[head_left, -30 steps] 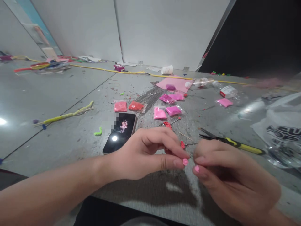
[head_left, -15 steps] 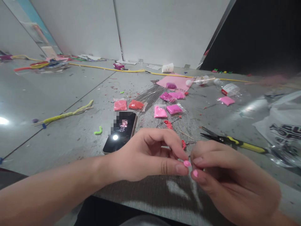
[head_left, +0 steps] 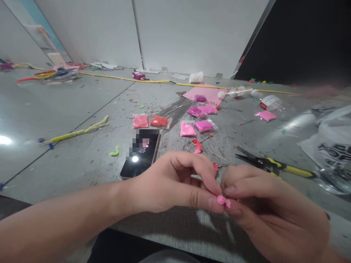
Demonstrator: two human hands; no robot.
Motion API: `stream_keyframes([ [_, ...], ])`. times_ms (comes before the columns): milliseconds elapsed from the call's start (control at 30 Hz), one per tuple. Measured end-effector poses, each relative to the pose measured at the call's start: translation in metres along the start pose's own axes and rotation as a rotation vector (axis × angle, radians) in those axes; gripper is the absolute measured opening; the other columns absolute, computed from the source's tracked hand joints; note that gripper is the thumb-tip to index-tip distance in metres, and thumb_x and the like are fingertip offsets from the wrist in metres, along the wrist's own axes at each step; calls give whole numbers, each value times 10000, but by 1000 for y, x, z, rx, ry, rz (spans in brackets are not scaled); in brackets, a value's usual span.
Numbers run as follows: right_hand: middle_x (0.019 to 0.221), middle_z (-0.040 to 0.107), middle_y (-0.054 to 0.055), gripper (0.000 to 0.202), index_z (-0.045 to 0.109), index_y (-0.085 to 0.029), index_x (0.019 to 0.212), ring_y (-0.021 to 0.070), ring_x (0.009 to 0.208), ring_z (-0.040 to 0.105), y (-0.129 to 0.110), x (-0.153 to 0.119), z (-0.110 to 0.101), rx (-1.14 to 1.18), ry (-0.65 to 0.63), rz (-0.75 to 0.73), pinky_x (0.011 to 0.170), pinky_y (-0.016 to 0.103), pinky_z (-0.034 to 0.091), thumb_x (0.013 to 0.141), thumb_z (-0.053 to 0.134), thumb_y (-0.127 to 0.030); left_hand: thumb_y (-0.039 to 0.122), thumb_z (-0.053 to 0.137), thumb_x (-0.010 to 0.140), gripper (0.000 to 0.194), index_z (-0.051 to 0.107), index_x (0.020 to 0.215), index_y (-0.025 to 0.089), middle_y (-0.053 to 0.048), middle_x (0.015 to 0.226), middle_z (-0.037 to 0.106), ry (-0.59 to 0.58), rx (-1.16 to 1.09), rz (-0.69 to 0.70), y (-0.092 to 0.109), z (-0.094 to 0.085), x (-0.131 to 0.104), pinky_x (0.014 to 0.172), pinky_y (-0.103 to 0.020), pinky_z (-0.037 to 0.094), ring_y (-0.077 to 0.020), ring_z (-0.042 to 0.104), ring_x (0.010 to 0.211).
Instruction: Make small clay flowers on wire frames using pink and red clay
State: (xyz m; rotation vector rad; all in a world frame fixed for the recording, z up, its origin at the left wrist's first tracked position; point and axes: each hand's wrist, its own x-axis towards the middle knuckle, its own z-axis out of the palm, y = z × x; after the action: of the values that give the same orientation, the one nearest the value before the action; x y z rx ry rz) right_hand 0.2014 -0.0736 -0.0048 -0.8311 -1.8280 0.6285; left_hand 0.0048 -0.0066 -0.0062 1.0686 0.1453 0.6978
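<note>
My left hand [head_left: 181, 184] is closed in a pinch, thumb and forefinger on a small lump of pink modelling clay [head_left: 221, 199]. Against it, the thumb and forefinger of my right hand [head_left: 274, 204] pinch another small pink bit [head_left: 228, 203], and the two bits touch. The fingertips of both hands almost meet above the table's front part. Just beyond them lie a wire piece with red clay [head_left: 196, 144], a second red clay piece on wire [head_left: 215, 166] and a thin stick [head_left: 218, 157].
A phone [head_left: 142, 153] lies beside my left hand. Behind are packets of pink clay [head_left: 188, 128] and red clay [head_left: 159, 121], and a bundle of thin wires [head_left: 174, 111]. Yellow-handled pliers [head_left: 274, 163], a plastic bag [head_left: 334, 138] and a bottle [head_left: 271, 103] are on the right.
The pink bits, apart in separate hands before, have come together at my fingertips. My left fingertips have shifted slightly right and down.
</note>
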Motion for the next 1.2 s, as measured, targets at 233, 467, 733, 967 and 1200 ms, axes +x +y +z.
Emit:
stream_keyframes([
  [233, 810, 702, -11, 235, 668, -319, 1070, 151, 684, 668, 2, 1, -1, 7, 12, 4, 582, 287, 553, 911, 720, -153, -100, 785, 764, 252, 762, 790, 149, 21, 839, 689, -32, -94, -51, 1, -2, 0, 770, -144, 611, -45, 714, 787],
  [467, 751, 697, -9, 194, 714, -337, 1030, 169, 693, 667, -1, 0, 2, 49, 52, 47, 589, 309, 549, 919, 725, -178, -92, 789, 770, 242, 778, 795, 149, 18, 844, 697, -33, -82, -54, 0, -3, 1, 783, -150, 611, -46, 715, 792],
  [733, 766, 721, -36, 91, 696, -334, 976, 145, 684, 687, 1, 1, 4, 32, 63, 79, 611, 270, 574, 936, 731, -259, -24, 848, 744, 180, 783, 791, 137, -1, 821, 697, 0, -61, -37, 0, -1, 2, 760, -174, 613, -71, 709, 774],
  [967, 775, 742, -29, 67, 692, -323, 918, 140, 720, 715, 1, 3, 6, 0, 111, 107, 630, 228, 586, 946, 737, -364, -95, 882, 639, 341, 830, 864, 156, 4, 830, 697, -31, -66, 31, 1, 0, 4, 761, -155, 601, -67, 702, 778],
  [1200, 746, 717, -6, 63, 729, -333, 888, 152, 676, 682, -1, 3, 5, 204, 79, 282, 572, 241, 563, 908, 778, -367, -68, 797, 785, 294, 844, 931, 182, -7, 854, 681, -41, 57, 98, 5, 1, 4, 762, -142, 579, -47, 681, 788],
])
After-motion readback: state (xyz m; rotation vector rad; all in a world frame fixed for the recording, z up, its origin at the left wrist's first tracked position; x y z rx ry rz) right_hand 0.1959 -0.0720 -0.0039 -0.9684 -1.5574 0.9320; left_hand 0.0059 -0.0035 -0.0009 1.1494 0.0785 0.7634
